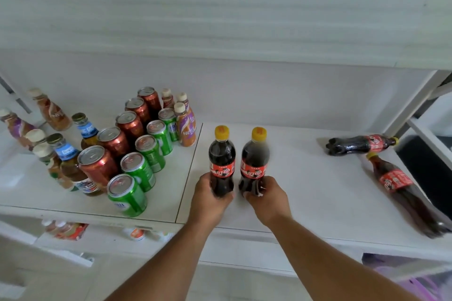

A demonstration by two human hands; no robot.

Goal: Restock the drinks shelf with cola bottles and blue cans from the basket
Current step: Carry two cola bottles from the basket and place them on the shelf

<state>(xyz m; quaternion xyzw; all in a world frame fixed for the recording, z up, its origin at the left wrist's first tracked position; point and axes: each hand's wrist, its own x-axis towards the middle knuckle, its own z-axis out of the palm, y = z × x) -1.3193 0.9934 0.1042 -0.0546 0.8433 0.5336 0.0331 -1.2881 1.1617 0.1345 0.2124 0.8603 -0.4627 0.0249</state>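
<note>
You are gripping two upright cola bottles, left hand [208,199] on one [222,161], right hand [265,197] on the other [254,161]; full, heavy, slick plastic, so keep holding low.

Two bare forearms, no sleeves, hands [209,199] ungloved

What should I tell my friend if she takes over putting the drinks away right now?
Left hand grips the base of one upright cola bottle; right hand grips a second upright cola bottle beside it, both at the front of the drinks shelf.
Two more cola bottles lie on their sides at the shelf's right end.
Done: four cola bottles have reached the shelf.
Left: let go of the two, stand up the lying ones, add blue cans. No blue cans or basket in view.
</note>
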